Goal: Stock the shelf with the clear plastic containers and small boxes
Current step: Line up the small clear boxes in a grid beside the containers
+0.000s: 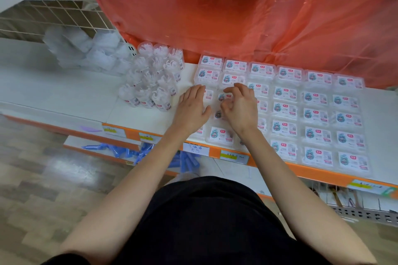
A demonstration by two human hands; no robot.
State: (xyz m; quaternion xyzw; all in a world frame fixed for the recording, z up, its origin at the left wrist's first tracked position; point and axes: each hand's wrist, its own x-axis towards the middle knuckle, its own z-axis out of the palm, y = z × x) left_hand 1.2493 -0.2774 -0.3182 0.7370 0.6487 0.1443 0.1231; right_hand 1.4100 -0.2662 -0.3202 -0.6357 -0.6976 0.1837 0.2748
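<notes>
The left hand (192, 105) lies flat and open to steady the boxes (286, 92) on the shelf (64, 92), while the right hand (241, 107) pinches one box (223, 97), probably aligning it.

- Under left hand (191, 107) and right hand (241, 107), several small boxes (221, 137) sit covered, labels hidden.
- The right hand's fingers (242, 88) curl; gripping a box or not, can't tell.
- Back left, white bundles (86, 51): pure blur.
- The price tags (196, 149) are unreadable.
</notes>
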